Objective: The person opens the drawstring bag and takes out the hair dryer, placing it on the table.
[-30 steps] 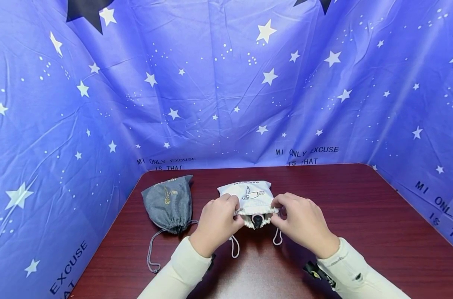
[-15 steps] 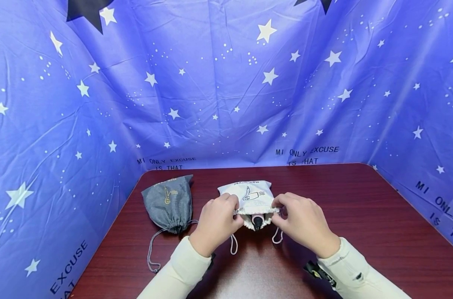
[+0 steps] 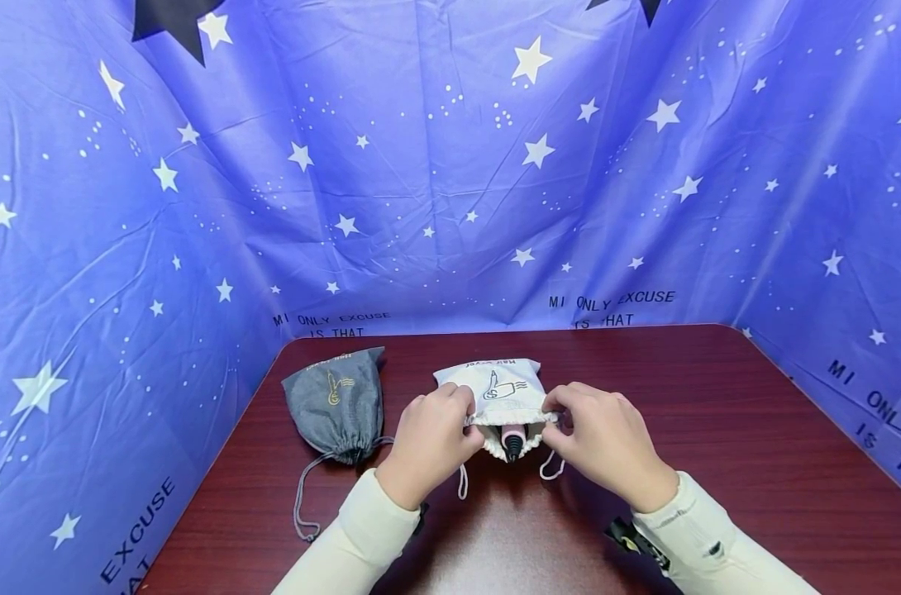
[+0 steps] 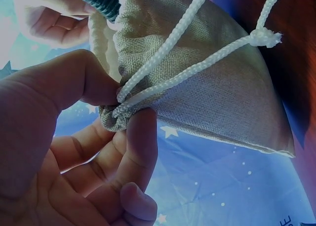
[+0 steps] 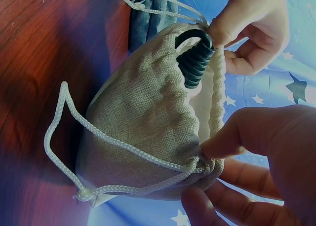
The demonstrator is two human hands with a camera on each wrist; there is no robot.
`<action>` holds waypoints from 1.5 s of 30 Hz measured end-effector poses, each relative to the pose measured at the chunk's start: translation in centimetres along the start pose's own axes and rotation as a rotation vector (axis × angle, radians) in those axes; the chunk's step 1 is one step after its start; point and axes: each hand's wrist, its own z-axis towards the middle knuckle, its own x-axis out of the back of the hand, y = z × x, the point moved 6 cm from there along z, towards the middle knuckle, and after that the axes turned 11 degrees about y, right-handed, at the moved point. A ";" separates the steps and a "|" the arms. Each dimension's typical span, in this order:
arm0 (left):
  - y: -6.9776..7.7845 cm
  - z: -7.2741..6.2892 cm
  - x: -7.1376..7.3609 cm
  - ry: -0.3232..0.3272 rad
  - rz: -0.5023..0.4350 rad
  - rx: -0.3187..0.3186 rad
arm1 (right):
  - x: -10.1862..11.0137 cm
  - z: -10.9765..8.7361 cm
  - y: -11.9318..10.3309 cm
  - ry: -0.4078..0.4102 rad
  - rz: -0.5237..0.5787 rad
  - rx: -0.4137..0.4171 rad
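Note:
A white drawstring bag (image 3: 504,388) with a hair dryer drawing lies on the table, its gathered mouth facing me and spread wide. My left hand (image 3: 437,438) pinches the left corner of the mouth between thumb and fingers, where the white cord (image 4: 173,43) comes out. At the opposite corner my right hand (image 3: 607,438) pinches the hem near the other cord loop (image 5: 98,134). Inside the opening shows a pink thing with a black ribbed end (image 3: 513,445), probably a hair dryer's handle and cord sleeve; most of it is hidden in the bag.
A grey drawstring bag (image 3: 339,409) with a gold drawing lies to the left, its mouth drawn together and its cord (image 3: 299,500) trailing towards me. Both bags are on a dark red wooden table (image 3: 748,463). Blue star-printed cloth (image 3: 450,165) surrounds the table's back and sides.
The white bag's mouth has widened slightly, and more of the pink part shows inside it. Both cord loops have shifted a little. The hands stay almost in place.

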 end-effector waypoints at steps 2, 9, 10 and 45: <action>0.0 0.0 0.0 -0.002 0.001 -0.003 | 0.0 0.0 0.0 0.005 0.000 0.006; 0.0 0.0 0.0 -0.005 0.002 -0.004 | 0.0 0.0 0.1 0.003 0.002 0.005; 0.0 0.0 0.0 -0.006 0.003 -0.003 | 0.0 0.0 0.1 0.003 0.002 0.005; -0.5 0.0 -0.2 -0.002 0.004 0.008 | -0.1 0.1 0.6 -0.010 -0.008 -0.018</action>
